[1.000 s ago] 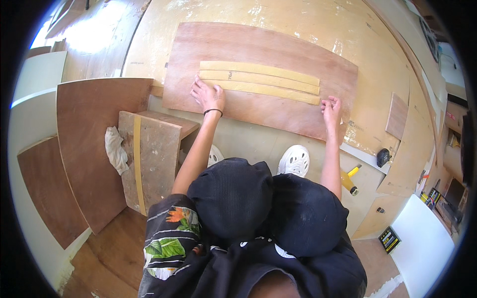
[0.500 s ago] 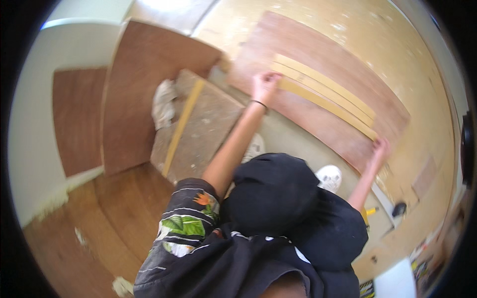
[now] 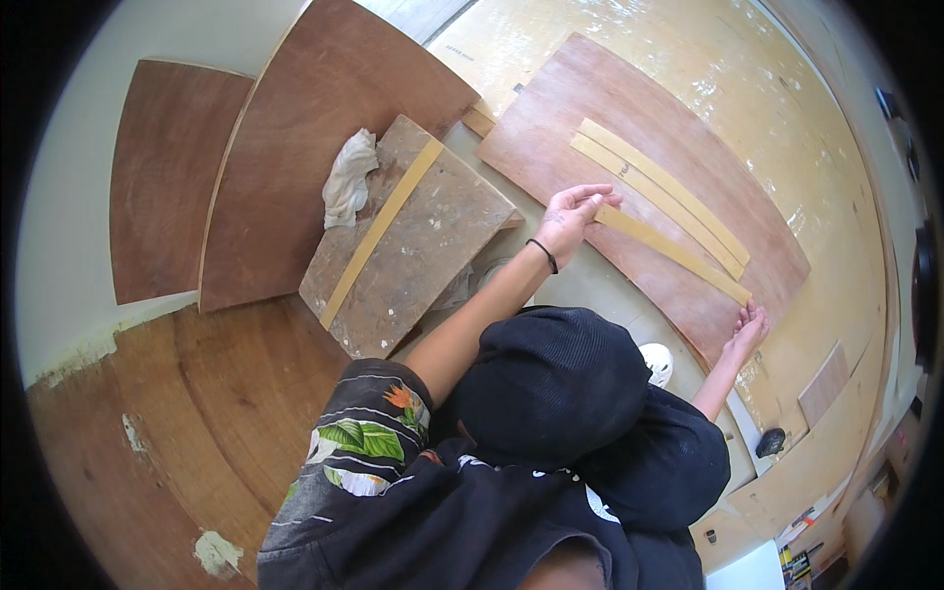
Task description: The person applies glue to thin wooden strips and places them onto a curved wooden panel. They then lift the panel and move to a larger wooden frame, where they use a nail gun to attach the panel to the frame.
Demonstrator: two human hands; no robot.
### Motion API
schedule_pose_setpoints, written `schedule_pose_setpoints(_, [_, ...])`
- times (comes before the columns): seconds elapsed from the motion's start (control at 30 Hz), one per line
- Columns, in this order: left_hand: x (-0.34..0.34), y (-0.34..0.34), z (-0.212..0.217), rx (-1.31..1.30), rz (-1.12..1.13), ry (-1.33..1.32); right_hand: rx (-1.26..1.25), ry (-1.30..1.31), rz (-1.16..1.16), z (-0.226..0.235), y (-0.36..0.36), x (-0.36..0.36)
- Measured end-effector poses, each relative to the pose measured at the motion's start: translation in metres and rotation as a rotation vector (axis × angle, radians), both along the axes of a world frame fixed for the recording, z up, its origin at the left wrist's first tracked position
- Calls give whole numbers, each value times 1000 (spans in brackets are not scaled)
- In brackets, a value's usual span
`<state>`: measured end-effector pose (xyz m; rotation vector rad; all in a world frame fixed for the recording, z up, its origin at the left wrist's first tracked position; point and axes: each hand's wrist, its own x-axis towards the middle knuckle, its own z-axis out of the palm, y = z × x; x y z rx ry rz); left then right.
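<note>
While a black cap hides the lap, left hand open on yellow strip, right hand's grip unclear

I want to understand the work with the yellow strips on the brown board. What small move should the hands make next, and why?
Probably press the nearest yellow strip flat. The left hand is at one end of it, the right hand at the other, and it lies on the brown board beside two more strips.
</note>
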<state>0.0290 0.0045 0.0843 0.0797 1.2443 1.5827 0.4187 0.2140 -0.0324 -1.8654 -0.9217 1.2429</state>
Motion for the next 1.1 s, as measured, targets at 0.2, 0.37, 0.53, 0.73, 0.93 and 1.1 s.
schedule_pose_setpoints(0.2, [5,6,13,-10,-56,252,-32,19,-8,15,-6,-18])
schedule_pose_setpoints(0.37, [-6,14,34,-12,47,302,74,197,-37,20,-8,-23])
schedule_pose_setpoints(0.53, [-33,-60,96,101,335,228,208,529,-331,22,-6,-39])
schedule_pose_setpoints(0.73, [-72,-230,144,-80,734,319,92,610,-129,11,-19,-125])
schedule_pose_setpoints(0.93, [-58,-336,113,-270,1066,308,28,575,40,15,-34,-185])
schedule_pose_setpoints(1.1, [-26,-399,88,-407,1149,296,-7,506,104,18,-37,-196])
